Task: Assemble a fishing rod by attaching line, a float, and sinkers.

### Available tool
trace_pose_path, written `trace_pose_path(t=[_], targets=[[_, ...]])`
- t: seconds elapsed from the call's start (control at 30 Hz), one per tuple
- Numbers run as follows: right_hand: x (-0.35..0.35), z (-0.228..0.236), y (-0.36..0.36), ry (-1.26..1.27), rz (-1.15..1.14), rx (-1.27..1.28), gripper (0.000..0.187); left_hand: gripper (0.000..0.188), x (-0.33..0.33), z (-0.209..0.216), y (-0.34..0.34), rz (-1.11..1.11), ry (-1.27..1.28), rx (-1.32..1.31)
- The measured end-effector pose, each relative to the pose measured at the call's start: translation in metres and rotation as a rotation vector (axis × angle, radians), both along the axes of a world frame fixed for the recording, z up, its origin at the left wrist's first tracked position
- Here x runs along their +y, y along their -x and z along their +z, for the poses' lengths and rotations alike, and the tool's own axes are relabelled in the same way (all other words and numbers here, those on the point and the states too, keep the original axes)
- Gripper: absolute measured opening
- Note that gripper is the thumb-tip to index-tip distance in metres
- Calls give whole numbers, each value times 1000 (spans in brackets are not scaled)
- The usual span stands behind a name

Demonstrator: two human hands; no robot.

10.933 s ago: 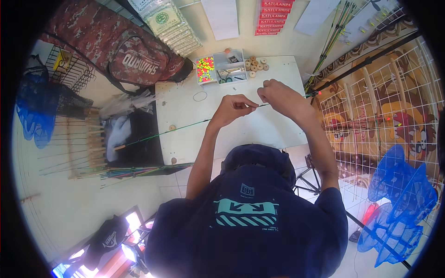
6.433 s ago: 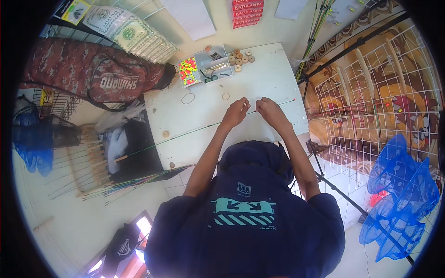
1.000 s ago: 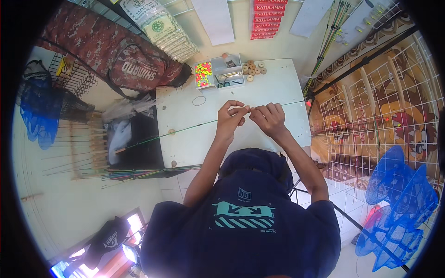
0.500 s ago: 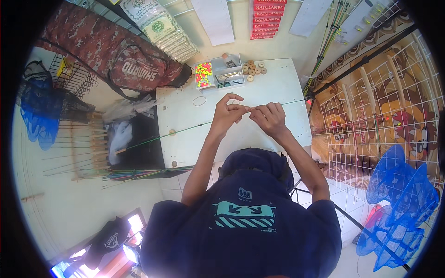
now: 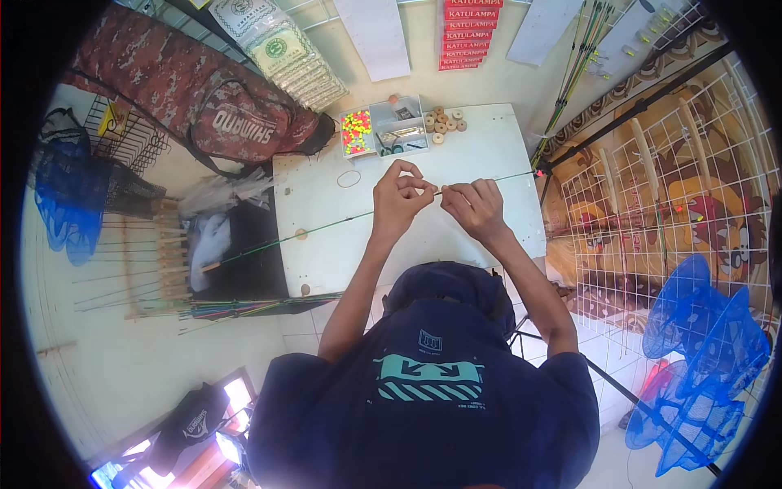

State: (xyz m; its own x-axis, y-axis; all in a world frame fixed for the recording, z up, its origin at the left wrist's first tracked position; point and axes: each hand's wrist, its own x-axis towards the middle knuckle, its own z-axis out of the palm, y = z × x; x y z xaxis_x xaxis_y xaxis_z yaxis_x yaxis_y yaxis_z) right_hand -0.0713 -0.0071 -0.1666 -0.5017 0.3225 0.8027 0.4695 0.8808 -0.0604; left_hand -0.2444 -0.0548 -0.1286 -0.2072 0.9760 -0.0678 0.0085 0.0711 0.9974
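Note:
A thin green fishing rod point(image 5: 285, 238) lies slantwise across the white table, its pale butt end past the left edge and its tip side toward the right wall. My left hand point(image 5: 397, 204) pinches thumb and forefinger together at the middle of the rod, the other fingers curled above. Close beside it, my right hand point(image 5: 479, 210) is closed with fingertips and thumb pressed on the same stretch of rod. Only a small gap parts the two sets of fingertips. Any thread or small fitting between them is too small to make out.
The white table point(image 5: 342, 261) holds a loop of thin line point(image 5: 349, 178), a divided tray point(image 5: 407, 145) with bright beads and tools, and several round wooden discs point(image 5: 438, 138). A camouflage rod bag point(image 5: 236, 122) stands at left. Blue nets point(image 5: 700, 326) hang on the grid at right.
My left thumb and forefinger have drawn closer together at the rod. The right hand has shifted very slightly, and the rod keeps nearly the same line.

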Motion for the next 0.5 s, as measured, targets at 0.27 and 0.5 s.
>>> trace_pose_path(t=[0.27,0.5], targets=[[2,6,-10,21,7,17,17,26,0,-6,0,34,-54,96],[5,10,-11,15,-24,37,24,26,1,-4,1,64,-71,162]])
